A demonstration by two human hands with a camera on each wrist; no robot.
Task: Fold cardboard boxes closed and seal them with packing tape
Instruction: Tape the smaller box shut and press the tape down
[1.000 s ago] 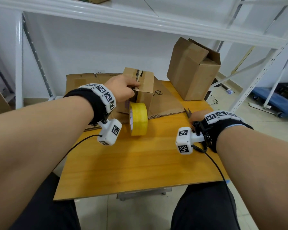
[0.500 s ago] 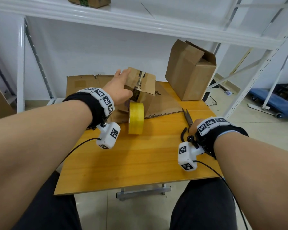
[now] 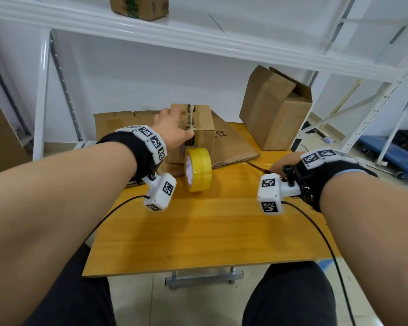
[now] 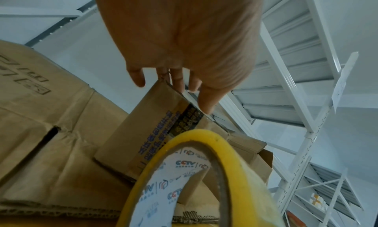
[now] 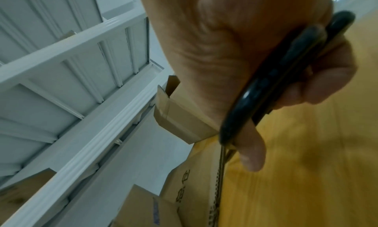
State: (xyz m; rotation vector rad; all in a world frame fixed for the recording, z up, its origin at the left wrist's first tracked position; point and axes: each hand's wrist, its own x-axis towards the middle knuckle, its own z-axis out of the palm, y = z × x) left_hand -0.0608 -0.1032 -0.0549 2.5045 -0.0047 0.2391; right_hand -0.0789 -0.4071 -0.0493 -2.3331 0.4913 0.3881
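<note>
A small brown box [image 3: 204, 128] with taped seams stands on flat cardboard [image 3: 231, 147] at the back of the table. My left hand [image 3: 172, 128] lies over its top left edge, thumb on the front face; in the left wrist view the fingers [image 4: 180, 78] reach straight over the top edge of the box [image 4: 147, 133]. A yellow tape roll [image 3: 199, 170] stands on edge just in front of the box, free of both hands. My right hand [image 3: 283, 164] grips black-handled scissors [image 5: 286, 72], blades pointing away low over the table.
A larger brown box [image 3: 276, 114] with raised flaps stands at the table's back right corner. The wooden table [image 3: 210, 231] is bare in front. A white shelf rack [image 3: 151, 31] spans overhead with a box [image 3: 139, 5] on it. A blue cart [image 3: 391, 147] stands on the floor at right.
My left hand let go of its grip on the small box, spread its fingers, and now rests over the top. My right hand closed on the scissors and lifted them from the table.
</note>
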